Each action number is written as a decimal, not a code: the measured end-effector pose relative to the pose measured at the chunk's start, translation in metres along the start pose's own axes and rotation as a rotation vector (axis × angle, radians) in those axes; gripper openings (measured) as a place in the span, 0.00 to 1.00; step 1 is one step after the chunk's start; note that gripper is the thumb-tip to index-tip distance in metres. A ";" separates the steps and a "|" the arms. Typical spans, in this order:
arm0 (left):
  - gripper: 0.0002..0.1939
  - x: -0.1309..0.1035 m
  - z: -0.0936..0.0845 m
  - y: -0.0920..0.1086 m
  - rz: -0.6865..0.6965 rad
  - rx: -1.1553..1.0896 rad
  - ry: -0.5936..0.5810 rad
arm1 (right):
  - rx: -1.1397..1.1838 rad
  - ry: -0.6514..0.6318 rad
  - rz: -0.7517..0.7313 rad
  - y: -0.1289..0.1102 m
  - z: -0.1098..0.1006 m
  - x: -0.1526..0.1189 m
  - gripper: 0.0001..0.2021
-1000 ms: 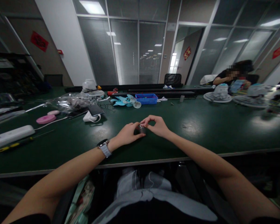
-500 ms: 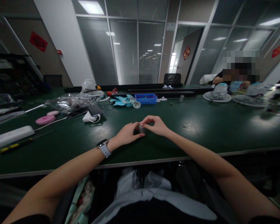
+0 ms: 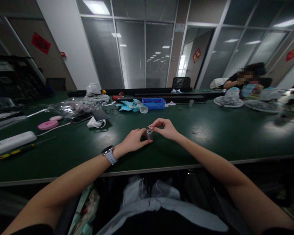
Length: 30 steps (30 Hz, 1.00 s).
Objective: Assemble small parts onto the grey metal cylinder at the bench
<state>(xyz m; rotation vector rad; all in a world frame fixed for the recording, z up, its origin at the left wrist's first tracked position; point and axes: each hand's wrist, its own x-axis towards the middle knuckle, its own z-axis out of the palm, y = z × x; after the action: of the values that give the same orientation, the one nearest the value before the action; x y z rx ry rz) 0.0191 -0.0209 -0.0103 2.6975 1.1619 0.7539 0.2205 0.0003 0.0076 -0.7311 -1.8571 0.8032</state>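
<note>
A small grey metal cylinder (image 3: 149, 134) stands upright on the green table (image 3: 127, 160), with a ring-like opening showing in its top. My left hand (image 3: 134, 140) grips it from the left, thumb on the near side and fingers behind. Just above the cylinder's top, my right hand (image 3: 165, 128) is pinched, thumb and index fingertip together. Whatever lies between those fingertips is too small to make out. A watch with a grey strap (image 3: 109, 154) is on my left wrist.
At the back stand a blue tray (image 3: 154, 103), light-blue fan blades (image 3: 129, 105) and a clear plastic bag (image 3: 73, 107). Leftward lie a white power strip (image 3: 12, 143), a yellow-black screwdriver (image 3: 14, 152) and a pink disc (image 3: 48, 125). Fan parts (image 3: 229, 98) and a person (image 3: 245, 80) are at right.
My right hand has lifted slightly off the cylinder's top, so its opening shows more. My left hand stays on the cylinder. The person at the back right has shifted their head lower.
</note>
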 end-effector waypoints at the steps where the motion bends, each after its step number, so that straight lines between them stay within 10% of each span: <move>1: 0.23 0.000 0.000 0.000 -0.003 0.014 0.002 | 0.011 -0.005 0.016 0.003 -0.003 0.002 0.12; 18: 0.23 0.000 0.003 -0.003 -0.098 0.080 0.015 | 0.151 -0.479 0.358 0.042 -0.030 0.004 0.18; 26: 0.23 0.000 0.003 -0.003 -0.087 0.072 0.009 | 0.126 -0.420 0.365 0.040 -0.025 0.004 0.17; 30: 0.22 0.000 0.002 -0.003 -0.074 0.055 0.002 | 0.066 -0.178 0.280 0.026 -0.017 0.004 0.17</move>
<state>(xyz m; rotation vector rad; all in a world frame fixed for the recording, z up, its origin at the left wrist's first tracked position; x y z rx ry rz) 0.0178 -0.0190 -0.0128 2.6813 1.2936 0.7251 0.2382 0.0230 -0.0050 -0.9146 -1.8990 1.1356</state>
